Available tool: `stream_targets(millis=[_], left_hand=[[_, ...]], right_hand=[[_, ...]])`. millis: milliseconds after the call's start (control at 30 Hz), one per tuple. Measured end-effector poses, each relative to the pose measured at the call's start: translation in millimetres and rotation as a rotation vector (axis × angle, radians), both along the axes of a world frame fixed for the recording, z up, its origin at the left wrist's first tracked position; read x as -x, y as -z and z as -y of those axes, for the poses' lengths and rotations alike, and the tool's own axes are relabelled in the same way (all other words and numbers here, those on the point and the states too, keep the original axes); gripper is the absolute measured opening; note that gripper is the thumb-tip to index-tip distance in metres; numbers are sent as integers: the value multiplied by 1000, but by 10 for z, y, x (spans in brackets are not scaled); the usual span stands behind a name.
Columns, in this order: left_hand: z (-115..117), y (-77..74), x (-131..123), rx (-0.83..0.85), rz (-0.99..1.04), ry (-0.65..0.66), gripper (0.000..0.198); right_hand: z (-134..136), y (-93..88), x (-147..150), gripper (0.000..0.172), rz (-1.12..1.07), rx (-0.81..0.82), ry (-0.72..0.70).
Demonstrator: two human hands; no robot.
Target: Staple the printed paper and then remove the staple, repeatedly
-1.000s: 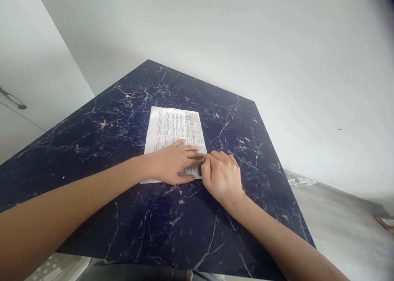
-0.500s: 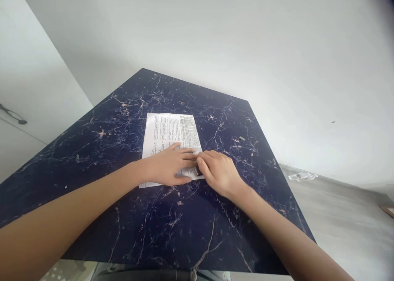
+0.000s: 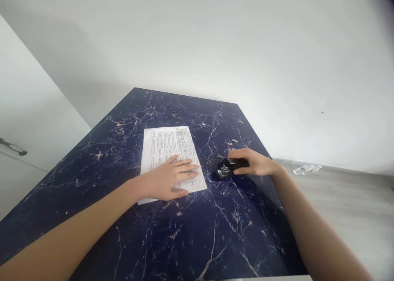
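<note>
A printed white sheet of paper [image 3: 154, 145] lies on the dark blue marbled table [image 3: 184, 240]. My left hand [image 3: 168, 177] rests flat on its lower part, fingers spread, holding nothing. To the right of the sheet, my right hand [image 3: 254, 162] grips a small black stapler [image 3: 226, 169] between thumb and fingers. The stapler's front end points left, apart from the paper, at or just above the tabletop. The far part of the stapler is hidden inside my hand.
A small grey piece [image 3: 234, 141] lies on the table beyond my right hand. A white wall [image 3: 200, 38] stands behind the table. Crumpled clear plastic [image 3: 307, 169] is on the floor at the right, and a white cabinet with a dark handle [image 3: 14, 147] is at the left.
My right hand has moved right, off the paper's edge, taking the black stapler with it. My left hand stays on the paper. The view has shifted slightly.
</note>
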State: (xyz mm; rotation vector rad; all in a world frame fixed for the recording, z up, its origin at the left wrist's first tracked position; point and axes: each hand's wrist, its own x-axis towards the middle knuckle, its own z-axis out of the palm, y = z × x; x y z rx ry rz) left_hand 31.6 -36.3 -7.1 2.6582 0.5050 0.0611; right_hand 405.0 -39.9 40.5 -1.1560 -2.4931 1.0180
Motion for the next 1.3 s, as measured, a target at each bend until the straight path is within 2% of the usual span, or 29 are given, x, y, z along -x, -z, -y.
stream_targets(millis=[67,167,233,300,367,433,500,567,633,733,800,933,1167,1300], left_hand=[[52,-11,-53,4,-3,42,67],[157,-35,-161,-4,18,118,67],[227,-58,-224,-27,89,173,65],[272,-87,-259,-59,204,198,54],[279,-120,-261,-84,365,129,33],[245,-148,-233,-109,565,-92,21],[183,-159,-195,-100,727,-414,22],[107,-139,-165,4,788,-697,24],[33,-87,-154,186,797,-841,27],[-47,26,-157,395,818,-859,30],[-77,101,-158,442,848,-860,32],[-106,201,-152,484,958,-936,36],[-120,196,-191,627,1101,-965,41],[-128,200,-185,598,1050,-967,47]], right_hand=[[-10,81,44,31,-169,-26,222],[11,223,401,37,-391,-119,587],[31,299,710,33,-363,-248,696],[55,351,967,28,-314,-357,682],[85,384,1131,24,-285,-415,604],[115,411,1213,23,-276,-439,505],[134,436,1247,27,-278,-447,418],[138,460,1257,32,-285,-429,364],[131,478,1245,39,-301,-391,342],[116,483,1177,44,-376,-283,342],[107,481,1109,41,-470,-155,353],[90,500,1007,56,-589,45,397],[52,510,1012,60,-625,124,369],[31,478,989,63,-567,76,348]])
